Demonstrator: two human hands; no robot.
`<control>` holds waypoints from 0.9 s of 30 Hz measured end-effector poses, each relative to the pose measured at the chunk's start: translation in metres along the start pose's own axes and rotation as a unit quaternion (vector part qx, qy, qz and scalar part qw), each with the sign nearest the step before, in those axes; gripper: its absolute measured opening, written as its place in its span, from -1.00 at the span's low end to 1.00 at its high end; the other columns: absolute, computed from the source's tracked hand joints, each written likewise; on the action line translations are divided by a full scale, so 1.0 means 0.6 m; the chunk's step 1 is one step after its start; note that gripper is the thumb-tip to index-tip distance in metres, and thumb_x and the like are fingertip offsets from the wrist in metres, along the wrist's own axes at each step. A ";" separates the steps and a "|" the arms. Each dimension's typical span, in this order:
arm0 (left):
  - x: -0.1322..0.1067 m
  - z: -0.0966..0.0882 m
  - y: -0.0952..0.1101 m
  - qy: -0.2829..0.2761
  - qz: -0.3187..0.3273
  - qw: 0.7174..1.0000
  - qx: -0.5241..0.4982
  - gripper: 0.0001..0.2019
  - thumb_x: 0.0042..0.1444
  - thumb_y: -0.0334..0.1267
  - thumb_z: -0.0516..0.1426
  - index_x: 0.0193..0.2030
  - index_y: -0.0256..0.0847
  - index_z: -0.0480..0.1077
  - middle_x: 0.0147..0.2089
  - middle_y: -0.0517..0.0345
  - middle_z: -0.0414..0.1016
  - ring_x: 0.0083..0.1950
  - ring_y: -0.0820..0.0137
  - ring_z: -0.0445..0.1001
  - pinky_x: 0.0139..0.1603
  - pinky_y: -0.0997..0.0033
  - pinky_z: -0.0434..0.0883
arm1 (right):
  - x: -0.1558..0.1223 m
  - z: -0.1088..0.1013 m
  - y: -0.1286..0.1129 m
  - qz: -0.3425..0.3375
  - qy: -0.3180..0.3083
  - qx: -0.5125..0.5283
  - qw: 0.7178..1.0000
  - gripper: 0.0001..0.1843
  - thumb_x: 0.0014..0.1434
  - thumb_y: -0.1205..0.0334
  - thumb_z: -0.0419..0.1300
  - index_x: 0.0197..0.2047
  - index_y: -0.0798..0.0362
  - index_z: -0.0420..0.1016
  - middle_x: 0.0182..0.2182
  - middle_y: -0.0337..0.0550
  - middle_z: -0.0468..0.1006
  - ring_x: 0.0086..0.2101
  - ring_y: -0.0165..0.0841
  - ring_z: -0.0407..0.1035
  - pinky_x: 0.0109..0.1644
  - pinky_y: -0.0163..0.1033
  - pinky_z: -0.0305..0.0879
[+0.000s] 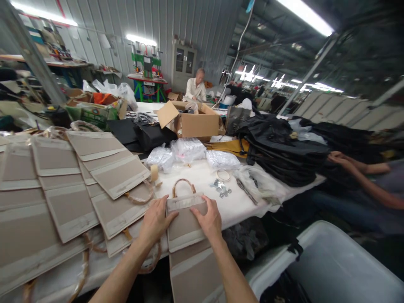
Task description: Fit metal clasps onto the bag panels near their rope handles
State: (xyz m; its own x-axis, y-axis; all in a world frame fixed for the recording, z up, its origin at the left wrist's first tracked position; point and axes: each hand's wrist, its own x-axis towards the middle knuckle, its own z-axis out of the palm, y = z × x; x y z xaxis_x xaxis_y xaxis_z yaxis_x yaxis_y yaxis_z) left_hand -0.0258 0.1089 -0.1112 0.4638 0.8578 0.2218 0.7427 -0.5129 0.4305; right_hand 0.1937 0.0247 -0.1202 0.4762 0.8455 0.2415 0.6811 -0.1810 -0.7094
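- Beige fabric tote panel [186, 225] at 12 o'clock, close in, on the white-covered worktable [236, 206]; braided handle loop [183, 186] at its top edge.
- Left hand [155, 221] and right hand [206, 219]: palms down, fingers spread, holding the panel by its sides, set narrow at panel width.
- 9 o'clock: overlapping stack of beige panels [67, 210], just beside the left hand.
- 12 o'clock, further out: metal fittings [220, 188], tape roll [154, 172], clear bags [187, 150], cardboard box [198, 124].
- 2 o'clock: pile of black bags [284, 153]; co-worker's hands [336, 158] on it at 3 o'clock.
- 4 o'clock: white plastic bin [328, 269], off the table edge.
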 end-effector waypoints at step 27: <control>0.003 0.002 0.045 -0.009 -0.080 0.997 0.015 -0.51 0.36 0.04 0.10 0.23 -0.28 0.44 0.05 -0.16 0.53 0.14 -0.02 0.41 0.22 0.01 0.33 | 0.279 0.144 0.007 0.008 -0.032 0.139 0.990 -0.53 0.21 0.08 0.19 0.13 0.11 0.51 0.08 0.16 0.57 0.00 -0.09 0.53 0.11 -0.02 0.50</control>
State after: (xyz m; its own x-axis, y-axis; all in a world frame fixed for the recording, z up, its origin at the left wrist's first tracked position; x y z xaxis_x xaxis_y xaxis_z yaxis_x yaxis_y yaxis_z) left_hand -0.0043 0.0965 -0.0999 0.3473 0.9278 0.1365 0.8215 -0.3712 0.4329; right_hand 0.2283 0.2091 -0.1398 0.4430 0.8757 0.1922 0.4906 -0.0574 -0.8695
